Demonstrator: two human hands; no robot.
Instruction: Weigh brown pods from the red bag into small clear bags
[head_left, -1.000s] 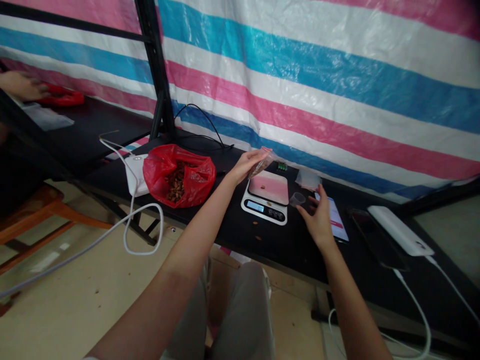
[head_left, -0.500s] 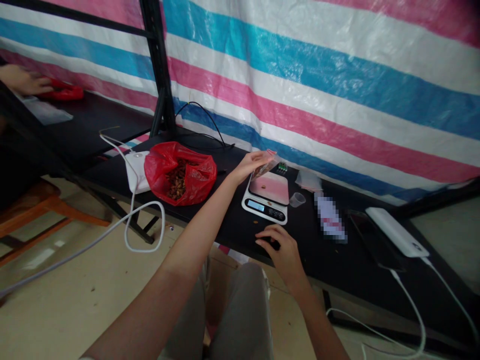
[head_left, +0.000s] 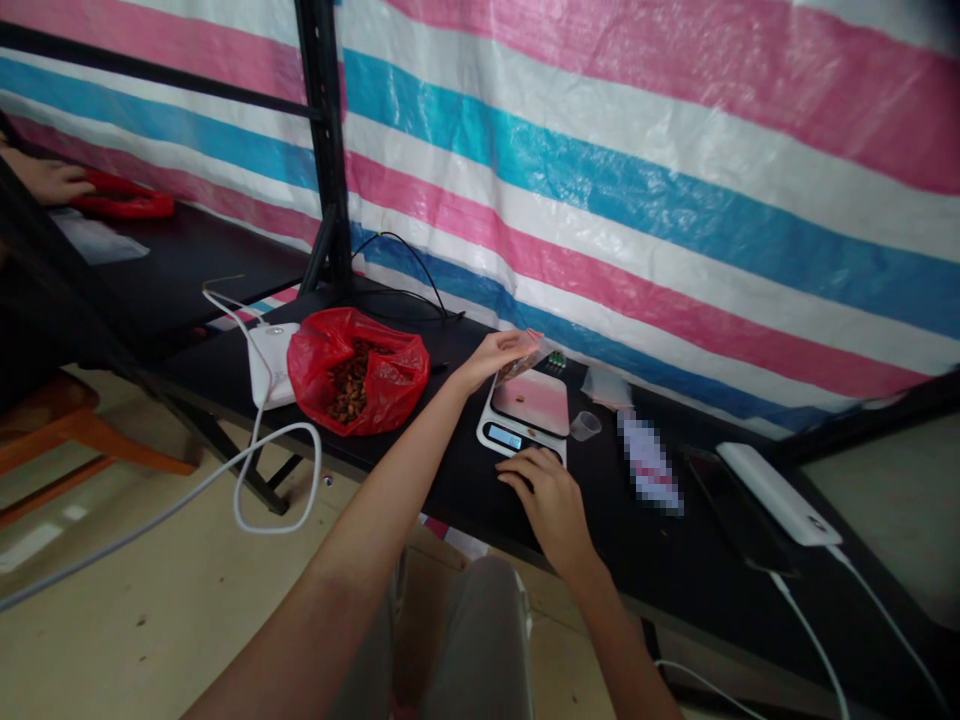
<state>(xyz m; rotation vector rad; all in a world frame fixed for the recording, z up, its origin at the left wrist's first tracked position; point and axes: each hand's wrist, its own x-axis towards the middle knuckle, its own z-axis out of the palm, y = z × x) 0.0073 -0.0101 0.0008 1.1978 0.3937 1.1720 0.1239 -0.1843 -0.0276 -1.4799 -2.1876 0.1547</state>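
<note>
My left hand (head_left: 495, 357) pinches a small clear zip bag (head_left: 523, 362) with brown bits inside, at the back left of a digital scale (head_left: 531, 403). A small brown piece lies on the scale's pinkish plate. At the scale's front edge is my right hand (head_left: 546, 497), palm down with fingers bent and thumb apart; whether it touches anything is unclear. An open red plastic bag (head_left: 358, 385) of brown pieces stands to the left. A small clear cup (head_left: 586, 427) is right of the scale.
Green batteries (head_left: 556, 360) and clear bags (head_left: 607, 387) lie behind. To the right are a blurred packet (head_left: 649, 462), a dark phone (head_left: 739, 510) and a white power bank (head_left: 780, 493). A white device (head_left: 271, 365) with a cable sits left. Another person's hand (head_left: 56, 182) is far left.
My right hand has moved up to the scale's front edge, over the spot where a small piece lay. My left hand still holds the bag. The view has tilted slightly upward.
</note>
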